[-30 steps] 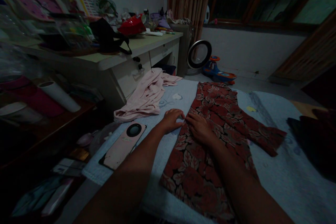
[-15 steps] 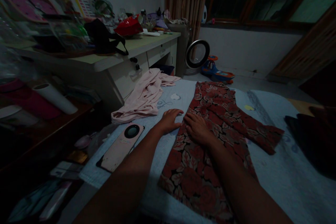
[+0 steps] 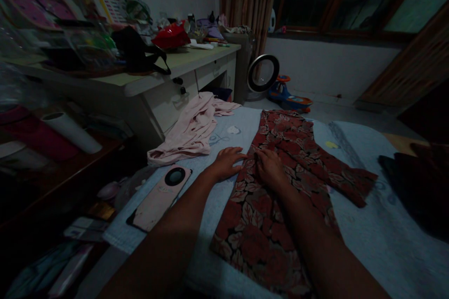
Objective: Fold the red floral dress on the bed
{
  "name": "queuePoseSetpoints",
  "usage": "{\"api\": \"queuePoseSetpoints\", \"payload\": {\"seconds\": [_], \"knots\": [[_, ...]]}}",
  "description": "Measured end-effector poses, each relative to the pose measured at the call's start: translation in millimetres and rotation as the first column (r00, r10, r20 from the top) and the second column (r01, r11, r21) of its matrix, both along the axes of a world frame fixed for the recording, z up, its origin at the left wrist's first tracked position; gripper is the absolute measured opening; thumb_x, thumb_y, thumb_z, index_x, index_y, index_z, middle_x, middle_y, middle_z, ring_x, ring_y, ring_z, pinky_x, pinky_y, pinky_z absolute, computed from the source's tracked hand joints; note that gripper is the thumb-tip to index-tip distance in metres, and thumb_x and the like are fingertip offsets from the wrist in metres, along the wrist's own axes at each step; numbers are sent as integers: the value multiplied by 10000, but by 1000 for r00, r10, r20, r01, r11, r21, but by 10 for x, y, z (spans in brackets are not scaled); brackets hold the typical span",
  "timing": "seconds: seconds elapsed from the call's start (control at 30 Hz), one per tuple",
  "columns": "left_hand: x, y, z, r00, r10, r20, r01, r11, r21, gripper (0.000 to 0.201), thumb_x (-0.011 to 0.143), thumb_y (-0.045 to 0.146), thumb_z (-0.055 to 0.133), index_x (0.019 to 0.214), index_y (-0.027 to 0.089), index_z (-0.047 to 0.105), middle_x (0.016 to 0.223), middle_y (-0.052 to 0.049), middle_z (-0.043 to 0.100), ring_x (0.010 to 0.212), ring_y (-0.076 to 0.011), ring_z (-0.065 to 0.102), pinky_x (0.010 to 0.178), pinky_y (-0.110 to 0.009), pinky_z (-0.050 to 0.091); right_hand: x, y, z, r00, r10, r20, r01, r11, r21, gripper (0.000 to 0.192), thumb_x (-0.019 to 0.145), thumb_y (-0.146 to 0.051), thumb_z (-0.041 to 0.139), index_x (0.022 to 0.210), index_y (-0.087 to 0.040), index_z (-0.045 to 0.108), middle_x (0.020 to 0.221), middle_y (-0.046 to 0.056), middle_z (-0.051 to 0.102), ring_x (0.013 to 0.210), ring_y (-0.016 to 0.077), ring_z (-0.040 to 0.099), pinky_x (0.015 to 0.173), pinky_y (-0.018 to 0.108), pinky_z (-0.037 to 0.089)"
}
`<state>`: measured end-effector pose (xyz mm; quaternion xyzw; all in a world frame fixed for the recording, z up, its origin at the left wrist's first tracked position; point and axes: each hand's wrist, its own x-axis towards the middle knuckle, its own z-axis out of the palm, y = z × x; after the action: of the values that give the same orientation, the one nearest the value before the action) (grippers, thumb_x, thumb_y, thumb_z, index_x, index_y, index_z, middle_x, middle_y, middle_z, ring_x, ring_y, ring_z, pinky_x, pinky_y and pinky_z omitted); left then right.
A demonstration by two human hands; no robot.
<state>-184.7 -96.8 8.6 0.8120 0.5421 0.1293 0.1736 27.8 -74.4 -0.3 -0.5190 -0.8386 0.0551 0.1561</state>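
Note:
A dark red floral top point(image 3: 259, 233) with a leaf pattern lies spread on the light blue bed cover point(image 3: 365, 224), one sleeve stretched out to the right. My right hand point(image 3: 271, 168) rests on it near its left edge, fingers curled and drawn together on the cloth. My left hand point(image 3: 226, 163) is beside that same edge, its fingers stretched and thumb apart, fingertips at the fabric's border. A pink crumpled garment point(image 3: 191, 131) lies beyond my left hand. Left of my forearm is a pale pink phone point(image 3: 159, 201), lying with its round camera ring upward.
Along the left stands a desk point(image 3: 206, 58) with a red packet point(image 3: 171, 35) and a black bag point(image 3: 136, 51) on it. A lower shelf holds a magenta bottle point(image 3: 38, 135). Dark folded clothes point(image 3: 417, 187) lie at the right. A blue ride-on toy point(image 3: 289, 98) is on the floor.
My right hand has shifted slightly right, with its fingers more curled and the cloth gathered at the fingertips. My left hand has barely moved.

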Motion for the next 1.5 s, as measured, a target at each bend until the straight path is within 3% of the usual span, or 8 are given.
{"api": "queuePoseSetpoints", "payload": {"seconds": [0.1,0.27,0.4,0.57,0.7,0.97,1.3,1.5], "knots": [[5,-5,7,1000,9,-5,-9,1000,0,471,885,304,623,1355,316,584,1531,-67,440,1424,-278,356,1177,-484,265,54,50,0,998,-66,10,67,997,-24,394,913,-163,454,1242,-172,670,1292,131,628,1180,265,545,1009,370,402],[-2,-16,-7,1000,1,6,-1,1000,20,477,884,306,617,1360,329,581,1506,-65,466,1402,-271,381,1170,-488,281,108,88,-15,994,-110,-26,110,994,8,362,919,-185,472,1212,-156,682,1389,134,579,1264,275,505,1049,390,379],[23,-18,-47,999,20,49,-24,997,68,441,869,272,613,1309,304,626,1467,-61,517,1374,-271,419,1158,-492,306,91,57,-8,997,-78,-26,79,997,28,373,908,-200,503,1241,-151,665,1401,136,572,1282,284,491,1070,420,355],[152,10,-131,986,-18,168,-14,982,186,397,882,131,489,1218,242,667,1402,-38,598,1342,-209,475,1168,-429,327,55,4,-20,999,-46,-8,46,999,-6,429,900,-285,564,1315,-191,620,1407,135,566,1283,291,491,1075,451,334],[255,77,-201,989,-47,139,14,972,233,408,904,120,455,1238,246,652,1360,-34,633,1335,-219,492,1155,-444,355,50,-17,-21,998,-54,12,54,999,-6,406,911,-296,543,1295,-196,629,1385,134,579,1258,283,506,1061,442,338],[360,397,-194,992,-106,62,86,961,264,381,918,138,482,1249,251,634,1275,-37,672,1199,-207,578,1075,-394,434,31,-34,0,997,-73,29,73,997,-4,411,909,-303,529,1300,-213,616,1365,116,589,1252,277,497,1053,427,335],[553,867,-96,998,-58,-2,57,974,221,347,885,135,491,1182,189,662,1245,-72,685,1197,-216,591,1067,-364,438,28,-48,14,998,-62,-11,62,998,-9,463,896,-295,532,1348,-206,582,1388,127,574,1266,297,485,1062,457,329],[627,1027,-80,999,-5,-47,14,983,184,318,899,162,502,1174,221,651,1274,-52,669,1212,-218,579,1069,-371,428,31,-52,15,998,-62,-29,62,998,-20,421,891,-307,544,1295,-210,614,1374,136,587,1269,295,494,1067,455,324]]}}
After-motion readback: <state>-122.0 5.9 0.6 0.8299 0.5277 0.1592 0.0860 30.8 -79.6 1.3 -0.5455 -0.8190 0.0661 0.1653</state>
